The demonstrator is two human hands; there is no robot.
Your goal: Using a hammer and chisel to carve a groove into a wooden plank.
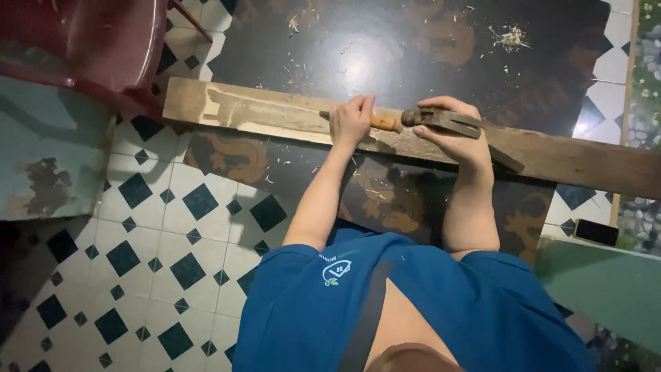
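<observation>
Mid-frame, left hand (350, 122) pinched a wooden-handled chisel (383, 123); right hand (451, 131) wrapped around the heavy steel claw hammer (441, 120) at its head, over the stiff, rough plank (275, 114).

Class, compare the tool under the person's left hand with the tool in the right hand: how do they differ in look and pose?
The slim orange-handled chisel lies along the long wooden plank, gripped by the left hand; the grey metal hammer is bulkier, gripped by the right hand at its head. The chisel shows an orange handle; the hammer shows dull grey metal. Both sit over the plank, meeting end to end.
</observation>
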